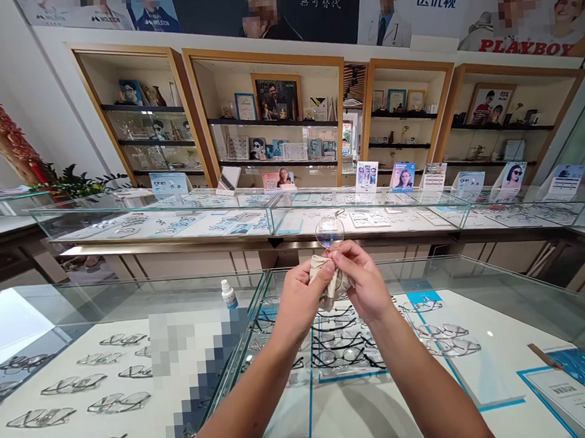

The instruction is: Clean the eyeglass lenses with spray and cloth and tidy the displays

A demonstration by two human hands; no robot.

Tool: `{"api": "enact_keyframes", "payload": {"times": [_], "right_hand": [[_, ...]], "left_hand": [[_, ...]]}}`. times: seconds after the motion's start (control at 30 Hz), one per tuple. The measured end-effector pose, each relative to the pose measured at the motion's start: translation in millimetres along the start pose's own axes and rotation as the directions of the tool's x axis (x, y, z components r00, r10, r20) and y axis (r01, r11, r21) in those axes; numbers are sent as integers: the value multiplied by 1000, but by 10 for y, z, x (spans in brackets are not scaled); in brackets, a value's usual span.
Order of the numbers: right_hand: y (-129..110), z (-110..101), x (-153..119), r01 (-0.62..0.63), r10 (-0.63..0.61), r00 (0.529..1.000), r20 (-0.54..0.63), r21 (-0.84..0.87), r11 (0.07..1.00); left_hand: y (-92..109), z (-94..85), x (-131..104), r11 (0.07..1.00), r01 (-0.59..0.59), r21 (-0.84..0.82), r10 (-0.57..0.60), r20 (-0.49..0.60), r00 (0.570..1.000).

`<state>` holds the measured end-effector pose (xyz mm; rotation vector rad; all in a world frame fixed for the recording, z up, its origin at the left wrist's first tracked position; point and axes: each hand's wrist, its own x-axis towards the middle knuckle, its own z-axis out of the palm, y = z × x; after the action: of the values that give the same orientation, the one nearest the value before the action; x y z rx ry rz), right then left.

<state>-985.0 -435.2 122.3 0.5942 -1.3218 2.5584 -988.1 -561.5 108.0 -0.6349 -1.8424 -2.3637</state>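
A pair of eyeglasses (pixel 329 232) is held up on end above the glass counter, one clear round lens showing at the top. Its lower part is hidden by my fingers and a crumpled pale cloth (pixel 326 295). My left hand (pixel 299 297) is closed on the cloth, its thumb pressing it against the glasses. Beside it, my right hand (pixel 366 282) pinches the frame near the bottom of the visible lens, and the cloth touches its fingers. A small white bottle with a blue label (pixel 228 295) stands on the counter to the left of my hands.
The glass display counter (pixel 386 406) below my arms holds several rows of spectacle frames (pixel 345 355). A printed card (pixel 565 393) lies at the right. Beyond stands another glass showcase (pixel 213 226) with small sign cards (pixel 367 176) on top. Wooden shelves (pixel 270 120) line the wall.
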Motion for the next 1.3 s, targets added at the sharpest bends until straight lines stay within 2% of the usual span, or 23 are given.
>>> {"api": "enact_keyframes", "payload": {"times": [0.67, 1.07, 1.17, 1.3], "right_hand": [[9, -2, 3, 18, -18, 1000, 18, 11, 1000], [-51, -27, 33, 27, -25, 998, -63, 22, 999], [-48, -32, 33, 25, -23, 998, -55, 37, 999], [-22, -43, 35, 27, -25, 999, -26, 43, 999]], "left_hand": [[19, -19, 6, 999, 9, 41, -13, 82, 997], [154, -16, -23, 996, -21, 91, -1, 233, 972], [138, -4, -23, 997, -18, 68, 3, 213, 977], [97, 19, -23, 998, -14, 55, 7, 132, 991]]}}
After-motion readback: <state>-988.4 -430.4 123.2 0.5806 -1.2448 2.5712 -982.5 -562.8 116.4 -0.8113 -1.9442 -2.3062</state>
